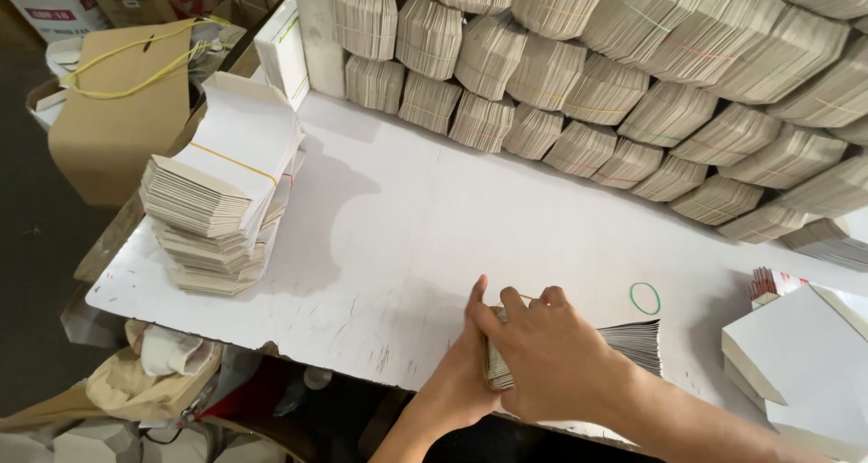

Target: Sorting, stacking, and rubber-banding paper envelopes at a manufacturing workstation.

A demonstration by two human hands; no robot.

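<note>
1. Left hand [466, 373] and right hand [542, 359] both curl shut around a stack of flat card blanks [624, 344] at the near edge of the white table [407, 219], squeezing it square.
2. Yellow rubber band [523, 296] stretches off the right fingers over the stack.
3. Green rubber band [645, 298] lies loose just beyond, within reach.
4. Banded bundles [221, 201] pile up left; more wall up the back [633, 92], clear of the work spot.

Packing workshop: banded cardboard bundles [633, 74] stacked along white worktable [434, 219], cartons [54, 6] behind.
</note>
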